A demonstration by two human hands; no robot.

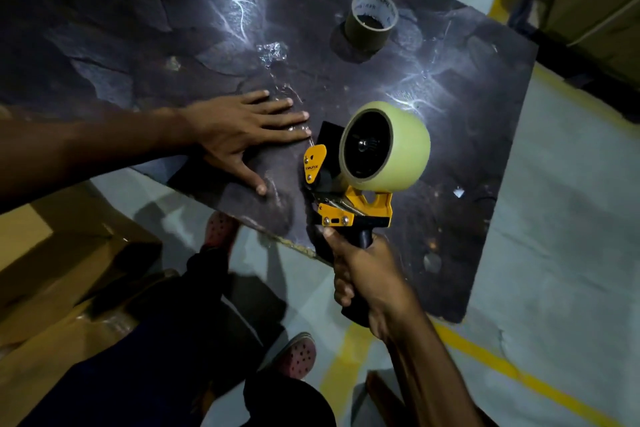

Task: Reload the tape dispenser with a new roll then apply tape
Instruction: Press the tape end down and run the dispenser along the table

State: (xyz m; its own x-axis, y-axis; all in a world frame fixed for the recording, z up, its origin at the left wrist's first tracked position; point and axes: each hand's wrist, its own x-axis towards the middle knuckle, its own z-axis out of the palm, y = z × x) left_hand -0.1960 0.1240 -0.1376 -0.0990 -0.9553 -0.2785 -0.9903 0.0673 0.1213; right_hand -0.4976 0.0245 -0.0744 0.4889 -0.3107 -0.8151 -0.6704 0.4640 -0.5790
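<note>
Now our right hand (pixel 363 277) grips the yellow tape dispenser with its pale roll (pixel 349 180); our left hand (pixel 239 132) presses flat, fingers spread, on the dark board (pixel 138 45)

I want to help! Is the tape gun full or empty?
Full: a thick yellowish roll sits on the tape gun.

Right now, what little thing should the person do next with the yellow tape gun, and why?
Probably pull the tape dispenser back toward the body, laying tape along the dark board. The new roll is already loaded, the right hand grips the handle, and the left hand presses flat right beside the dispenser's front, where shiny tape seems stuck down.
</note>
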